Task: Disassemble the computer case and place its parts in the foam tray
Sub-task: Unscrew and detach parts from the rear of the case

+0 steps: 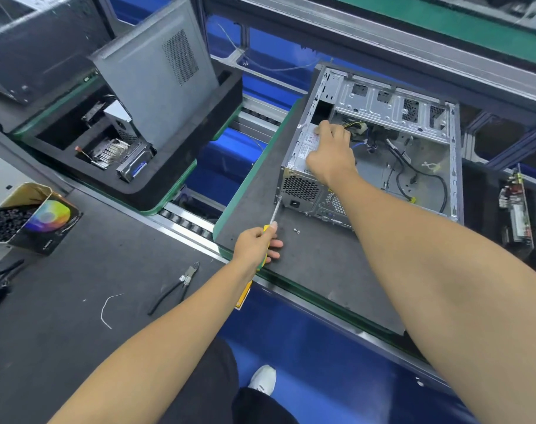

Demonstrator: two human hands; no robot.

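Lower centre: left hand (pixel 256 244) grips a yellow-handled screwdriver (pixel 273 217), tip at the power supply's (pixel 303 166) rear corner screw. Keep the shaft square and steady the unit so it can't drop. Centre: right hand (pixel 331 154) rests curled over the power supply inside the computer case (pixel 407 142). Upper left: foam tray (pixel 181 185).

A grey-matted workbench (pixel 61 301) flanks a roller conveyor (pixel 187 221) under an aluminium frame (pixel 383 35), above seemingly blue flooring (pixel 306 347).
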